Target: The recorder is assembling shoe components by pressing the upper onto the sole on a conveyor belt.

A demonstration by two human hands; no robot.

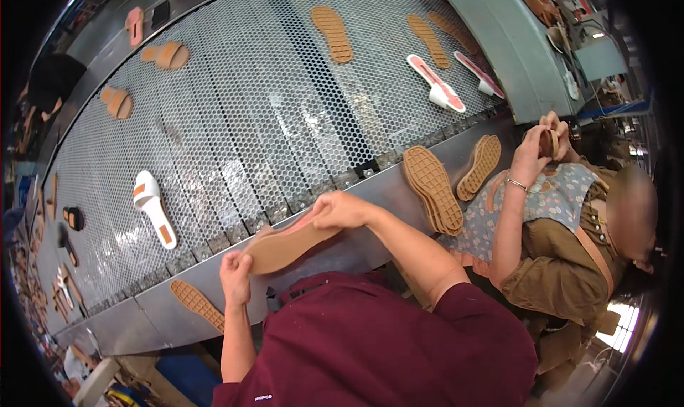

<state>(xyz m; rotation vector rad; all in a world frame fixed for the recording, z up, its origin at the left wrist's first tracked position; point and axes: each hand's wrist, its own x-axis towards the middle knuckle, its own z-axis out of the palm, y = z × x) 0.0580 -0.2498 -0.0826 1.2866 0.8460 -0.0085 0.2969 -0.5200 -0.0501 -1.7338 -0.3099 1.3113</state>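
Observation:
Between my two hands, above the conveyor's metal front edge, a tan shoe sole [285, 252] is held tilted with its side toward me. A pinkish piece shows along its far upper edge; whether the two are joined I cannot tell. My left hand [236, 275] pinches one end of the sole, thumb and fingers closed. At its other end my right hand [343, 212] grips the upper edge with bent fingers. Nearest to my left hand, a tan sole with a grid tread [197, 304] lies on the metal edge. Stacked tan soles [433, 191] rest on that edge to my right.
A mesh conveyor [235, 122] spreads ahead, carrying a white sandal [154, 209], tan sandals [171, 55], loose soles [332, 34] and white-and-pink sandals [436, 84]. A grey machine housing [499, 43] stands at far right. On my right, a co-worker [556, 229] holds a small brown piece.

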